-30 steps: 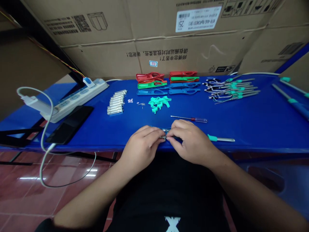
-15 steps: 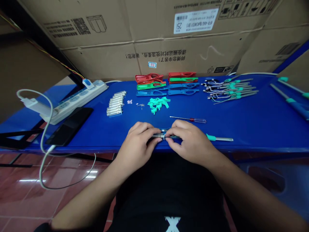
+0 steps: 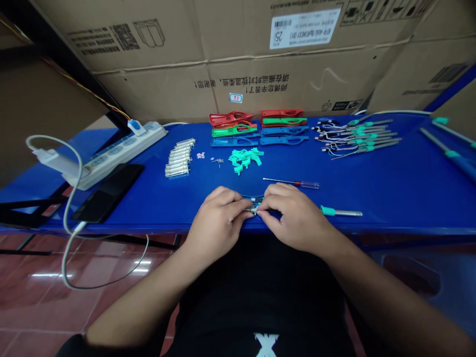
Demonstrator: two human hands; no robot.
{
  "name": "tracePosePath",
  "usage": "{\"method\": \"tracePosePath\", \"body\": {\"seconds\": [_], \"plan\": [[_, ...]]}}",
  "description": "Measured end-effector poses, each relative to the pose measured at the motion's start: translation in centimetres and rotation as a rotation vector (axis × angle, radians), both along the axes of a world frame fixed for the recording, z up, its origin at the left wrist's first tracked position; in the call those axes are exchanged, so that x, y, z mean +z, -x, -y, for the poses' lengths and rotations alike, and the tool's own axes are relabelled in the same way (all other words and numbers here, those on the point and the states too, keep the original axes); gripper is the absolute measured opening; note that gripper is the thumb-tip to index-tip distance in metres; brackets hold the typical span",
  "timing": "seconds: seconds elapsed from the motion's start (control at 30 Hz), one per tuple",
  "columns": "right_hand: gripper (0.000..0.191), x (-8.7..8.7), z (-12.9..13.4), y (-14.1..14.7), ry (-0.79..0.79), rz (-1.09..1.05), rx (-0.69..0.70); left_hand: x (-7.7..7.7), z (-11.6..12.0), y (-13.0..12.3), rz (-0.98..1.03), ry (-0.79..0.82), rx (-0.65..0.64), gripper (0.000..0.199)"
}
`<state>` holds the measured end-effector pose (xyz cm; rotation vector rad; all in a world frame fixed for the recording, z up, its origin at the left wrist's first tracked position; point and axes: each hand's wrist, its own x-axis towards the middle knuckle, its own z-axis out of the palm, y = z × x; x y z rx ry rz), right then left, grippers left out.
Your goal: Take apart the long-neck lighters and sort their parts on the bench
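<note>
My left hand (image 3: 217,223) is closed on a slim lighter fuel tank (image 3: 250,209), its body mostly hidden by the fingers. At the tank's right end, the thumb and forefinger of my right hand (image 3: 297,215) pinch a small whitish piece (image 3: 255,210). The fingertips of both hands almost meet. Under and behind them, part of a blue lighter shell (image 3: 248,196) shows at the table's front edge. From beyond my right hand a metal lighter tube (image 3: 347,213) with a teal collar (image 3: 327,210) sticks out to the right.
Behind my hands lie a screwdriver (image 3: 303,184), teal triggers (image 3: 245,159), tiny screws (image 3: 219,160) and a row of fuel tanks (image 3: 179,159). Coloured shells (image 3: 284,131) and wired tubes (image 3: 366,136) are farther back. A phone (image 3: 109,193) and power strip (image 3: 119,153) stand left.
My left fingers have slid right along the fuel tank, closer to my right fingertips, covering more of it. The whole view has shifted slightly.
</note>
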<state>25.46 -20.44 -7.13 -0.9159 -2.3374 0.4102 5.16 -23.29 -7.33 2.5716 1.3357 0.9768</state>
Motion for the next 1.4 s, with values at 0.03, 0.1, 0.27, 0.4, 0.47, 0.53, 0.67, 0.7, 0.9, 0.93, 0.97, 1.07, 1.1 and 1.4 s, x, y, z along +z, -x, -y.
{"method": "tracePosePath", "body": {"seconds": [0.03,0.1,0.27,0.4,0.47,0.53,0.67,0.7,0.9,0.93,0.97,1.07,1.1,1.4], "plan": [[0.015,0.0,-0.01,0.01,0.001,0.003,0.001,-0.04,-0.05,-0.01,0.006,0.006,-0.001,0.012],[0.016,-0.02,0.03,0.03,-0.001,0.002,-0.001,-0.14,-0.15,0.01,0.016,0.017,-0.002,0.012],[0.01,-0.05,0.29,-0.09,0.016,-0.025,-0.044,-0.19,-0.12,0.19,0.034,0.03,0.0,0.013],[0.008,0.07,0.31,-0.27,0.065,-0.022,-0.062,-0.05,0.07,0.25,0.045,0.041,0.012,0.014],[0.01,0.17,0.24,-0.28,0.061,-0.019,-0.048,0.0,0.11,0.28,0.048,0.04,0.012,0.014],[0.013,0.27,0.14,-0.25,0.05,-0.02,-0.027,0.04,0.1,0.28,0.042,0.042,0.006,0.013],[0.015,0.41,0.0,-0.18,0.041,-0.003,0.015,0.14,0.06,0.15,0.022,0.048,-0.004,0.012],[0.015,0.41,-0.01,-0.18,0.041,0.003,0.019,0.15,0.06,0.1,0.02,0.045,-0.004,0.012],[0.016,0.38,-0.04,-0.08,0.038,0.006,0.023,0.14,0.08,-0.27,0.015,0.031,0.005,0.011],[0.017,0.4,-0.05,-0.04,0.04,0.006,0.023,0.13,0.06,-0.31,0.016,0.033,0.007,0.011],[0.017,0.42,-0.07,0.01,0.042,0.005,0.023,0.11,0.03,-0.35,0.019,0.035,0.008,0.011],[0.017,0.42,-0.09,0.08,0.043,0.001,0.016,0.06,-0.09,-0.36,0.024,0.051,0.008,0.01],[0.017,0.4,-0.07,0.07,0.041,0.001,0.007,0.05,-0.13,-0.32,0.024,0.057,0.006,0.011],[0.012,0.42,0.14,-0.35,0.059,-0.02,-0.034,0.76,-0.02,0.36,0.019,0.118,-0.022,0.016]]}}
